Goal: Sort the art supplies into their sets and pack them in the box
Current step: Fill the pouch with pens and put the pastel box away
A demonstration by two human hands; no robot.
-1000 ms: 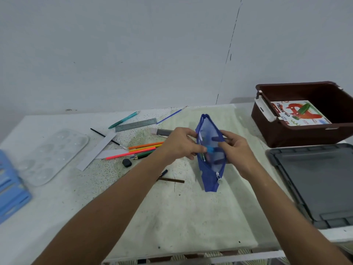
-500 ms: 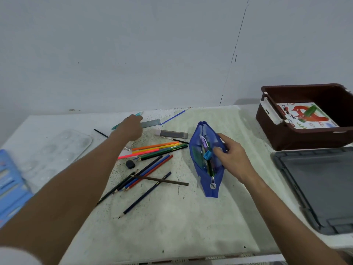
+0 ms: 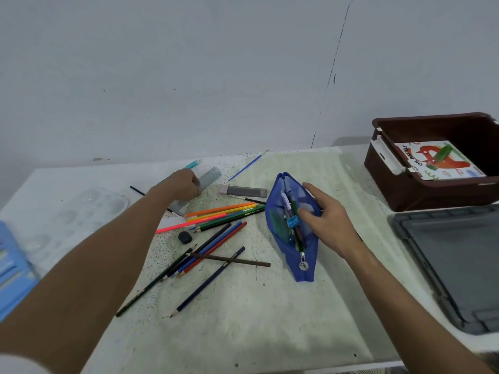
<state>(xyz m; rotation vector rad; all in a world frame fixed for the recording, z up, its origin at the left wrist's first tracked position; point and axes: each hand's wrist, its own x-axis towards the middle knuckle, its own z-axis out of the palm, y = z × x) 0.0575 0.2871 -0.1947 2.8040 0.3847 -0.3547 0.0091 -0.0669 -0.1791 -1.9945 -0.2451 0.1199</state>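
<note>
A blue mesh pouch [image 3: 304,272] lies unzipped on the table mat, with pens and a small blue sharpener inside. My right hand [image 3: 325,215] grips its right edge and holds the mouth apart. My left hand [image 3: 182,183] reaches to the far side of the table, fingers curled over the left end of a grey metal ruler [image 3: 212,174]. Several coloured pencils [image 3: 224,213] lie loose between my hands. The brown box [image 3: 399,190] stands at the right and holds an oil pastels pack [image 3: 437,161].
The box's grey lid [image 3: 453,263] lies at the right edge. A clear paint palette [image 3: 81,209] and a blue tray [image 3: 10,265] sit at the left. A black eraser [image 3: 185,237], a grey lead case [image 3: 244,190], a teal pen [image 3: 193,163] and a thin blue brush [image 3: 248,164] lie nearby.
My left hand let go of the pouch and went to the far left onto the grey ruler. The right hand lowered the pouch onto the table.
</note>
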